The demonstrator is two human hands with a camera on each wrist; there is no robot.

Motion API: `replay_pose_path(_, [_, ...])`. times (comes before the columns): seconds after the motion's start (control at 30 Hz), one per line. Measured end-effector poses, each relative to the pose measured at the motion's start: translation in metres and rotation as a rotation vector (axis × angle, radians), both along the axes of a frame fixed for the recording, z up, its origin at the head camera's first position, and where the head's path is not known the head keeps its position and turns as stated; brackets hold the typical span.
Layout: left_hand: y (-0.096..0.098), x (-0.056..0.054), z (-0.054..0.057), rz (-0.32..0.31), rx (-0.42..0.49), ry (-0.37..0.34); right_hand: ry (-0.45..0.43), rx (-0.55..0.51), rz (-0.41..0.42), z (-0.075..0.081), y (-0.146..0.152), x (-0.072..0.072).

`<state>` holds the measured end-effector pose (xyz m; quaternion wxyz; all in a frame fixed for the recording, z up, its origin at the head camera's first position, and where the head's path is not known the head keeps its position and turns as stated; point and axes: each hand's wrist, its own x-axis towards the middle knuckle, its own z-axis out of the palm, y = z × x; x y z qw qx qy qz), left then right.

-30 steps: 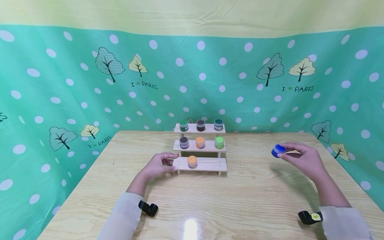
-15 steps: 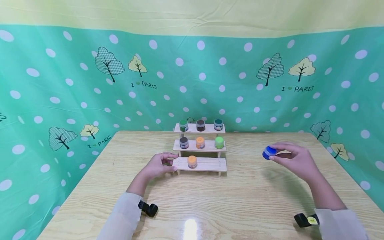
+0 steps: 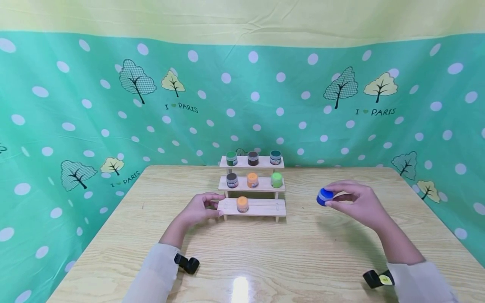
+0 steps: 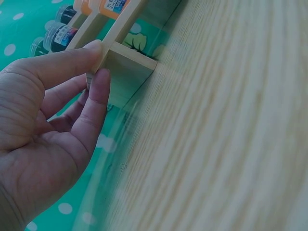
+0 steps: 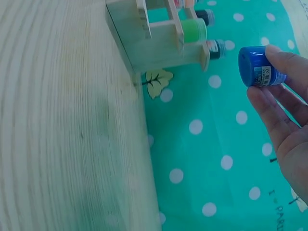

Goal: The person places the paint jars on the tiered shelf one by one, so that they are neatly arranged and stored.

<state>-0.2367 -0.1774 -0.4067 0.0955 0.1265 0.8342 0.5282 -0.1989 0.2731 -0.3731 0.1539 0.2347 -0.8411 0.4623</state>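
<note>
My right hand [image 3: 356,203] pinches a blue paint jar [image 3: 324,196] between thumb and fingers, held above the table right of the rack. The right wrist view shows the label on the blue jar [image 5: 262,67]. With thumb and fingertips, my left hand [image 3: 199,209] grips the left end of the lowest shelf of a three-tier wooden rack [image 3: 265,207]; the left wrist view shows the thumb on top of that shelf end [image 4: 111,44]. On this lowest shelf stands one orange paint jar [image 3: 242,204], left of the middle.
The middle shelf bears a dark jar [image 3: 232,180], an orange jar [image 3: 252,180] and a light green jar [image 3: 276,180]. On top are a green jar [image 3: 231,158], a dark brown jar [image 3: 253,158] and a teal jar [image 3: 275,158]. A dotted curtain [image 3: 254,105] hangs behind the wooden table [image 3: 303,261].
My right hand has carried the blue paint jar leftward toward the rack, slightly lower in the head view. The left hand and the rack have stayed in place.
</note>
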Motion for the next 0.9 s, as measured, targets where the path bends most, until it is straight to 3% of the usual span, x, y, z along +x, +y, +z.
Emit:
replay_pose_path(0.13, [-0.001, -0.003, -0.003, -0.002, -0.009, -0.004, 0.000, -0.005, 0.041, 0.000, -0.010, 0.000])
replay_pose_path(0.43, [-0.009, -0.022, -0.032, 0.009, -0.004, 0.005, -0.032, -0.026, 0.116, -0.001, -0.031, -0.001])
replay_pose_path(0.9, [-0.010, -0.023, -0.032, 0.022, 0.004, -0.011, -0.082, 0.009, 0.177, -0.008, -0.061, -0.005])
